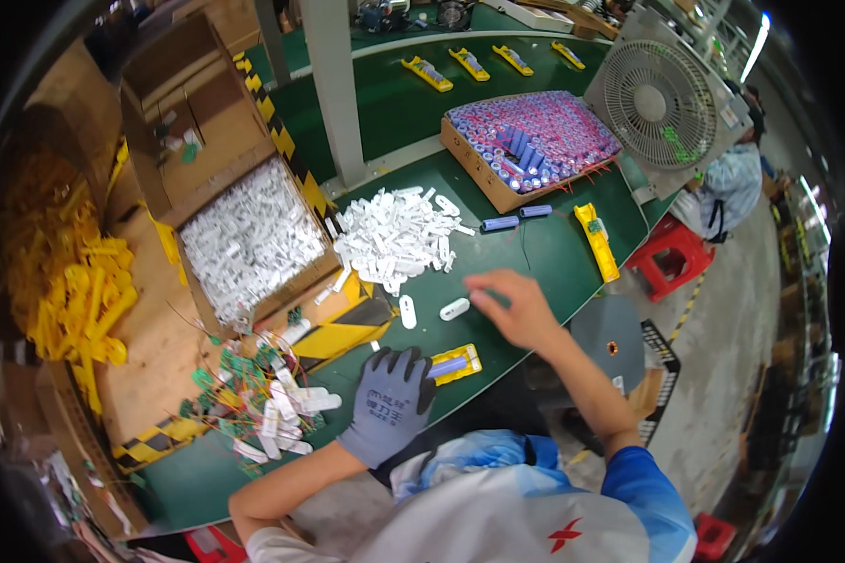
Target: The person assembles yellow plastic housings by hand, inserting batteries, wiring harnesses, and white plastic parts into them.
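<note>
My left hand (390, 399), in a grey glove with dark fingertips, lies closed over the left end of a yellow plastic casing (468, 354) near the table's front edge. A blue-purple cylindrical battery cell (448, 367) shows inside this casing; the glove hides the rest. My bare right hand (516, 305) hovers to the upper right, thumb and forefinger apart, with nothing visible between them. Just left of its fingertips lies a white oval plastic piece (454, 309). Another white oval piece (407, 311) rests beside it, below a heap of white plastic pieces (399, 235).
A carton of battery cells (498, 188) stands at the back, two loose cells (517, 219) before it. Right of these lies another yellow casing (597, 244). A fan (652, 103) stands back right. At left are a box of white pieces (253, 239), wired green boards (244, 380) and yellow casings (89, 300).
</note>
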Demonstrator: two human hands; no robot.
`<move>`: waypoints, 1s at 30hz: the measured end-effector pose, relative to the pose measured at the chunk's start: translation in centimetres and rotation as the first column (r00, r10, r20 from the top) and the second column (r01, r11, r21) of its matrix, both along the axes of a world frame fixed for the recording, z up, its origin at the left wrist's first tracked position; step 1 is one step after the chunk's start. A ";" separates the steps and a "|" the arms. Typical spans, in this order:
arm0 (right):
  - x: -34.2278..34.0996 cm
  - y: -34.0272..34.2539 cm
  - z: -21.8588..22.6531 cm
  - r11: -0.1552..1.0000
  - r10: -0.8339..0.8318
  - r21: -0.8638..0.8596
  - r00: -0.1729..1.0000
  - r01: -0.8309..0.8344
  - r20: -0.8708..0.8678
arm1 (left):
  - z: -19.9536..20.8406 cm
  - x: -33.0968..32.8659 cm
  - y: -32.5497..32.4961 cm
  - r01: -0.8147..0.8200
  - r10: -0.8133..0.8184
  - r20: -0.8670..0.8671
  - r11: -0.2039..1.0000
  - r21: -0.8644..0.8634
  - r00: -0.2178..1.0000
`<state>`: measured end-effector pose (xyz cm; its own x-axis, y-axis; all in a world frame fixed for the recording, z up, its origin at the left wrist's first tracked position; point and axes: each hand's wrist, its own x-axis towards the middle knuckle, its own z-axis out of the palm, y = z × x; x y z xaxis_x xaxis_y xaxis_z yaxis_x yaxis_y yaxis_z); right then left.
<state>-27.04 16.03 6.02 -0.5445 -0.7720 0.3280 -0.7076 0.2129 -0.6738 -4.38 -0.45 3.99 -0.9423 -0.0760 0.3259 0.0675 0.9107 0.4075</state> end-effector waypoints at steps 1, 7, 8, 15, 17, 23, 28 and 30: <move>-1.5 -1.0 -0.2 0.997 -0.078 0.021 0.991 0.076 0.106 | -0.3 0.1 0.1 -0.007 0.007 0.004 1.000 -0.022 1.000; -5.4 -4.0 -3.9 0.986 -0.103 0.131 0.994 0.099 0.025 | -0.2 0.0 1.1 0.066 -0.067 0.050 0.997 0.027 0.997; -5.3 -4.2 -4.4 0.986 -0.098 0.130 0.995 0.102 -0.033 | -0.8 0.1 1.1 0.079 -0.080 0.047 0.996 0.031 0.996; -4.8 -2.8 -4.7 0.998 -0.068 -0.011 0.997 0.068 -0.036 | -1.5 0.0 0.6 0.092 -0.091 0.037 0.995 -0.029 0.995; -4.5 -2.9 -3.7 0.997 0.001 0.076 0.995 0.007 -0.097 | -1.5 -0.4 0.3 0.106 -0.105 0.036 0.993 -0.052 0.994; -4.4 -2.6 -3.4 0.992 0.011 0.124 1.000 -0.011 0.001 | -2.2 -0.1 1.0 0.093 -0.097 -0.024 0.984 -0.153 0.995; -4.6 -1.7 -3.7 0.992 0.024 0.129 0.998 -0.017 -0.056 | -2.3 -0.3 1.3 0.103 -0.109 -0.026 0.980 -0.170 0.994; -4.6 -1.3 -3.7 0.998 -0.010 0.056 0.989 0.018 -0.145 | -2.5 -0.6 1.3 0.097 -0.102 -0.027 0.984 -0.151 0.994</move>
<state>-31.67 14.74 2.35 -0.5057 -0.7843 0.3594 -0.7933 0.2589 -0.5511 -4.93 0.83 1.47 -0.9308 0.0692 0.3590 0.1721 0.9493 0.2632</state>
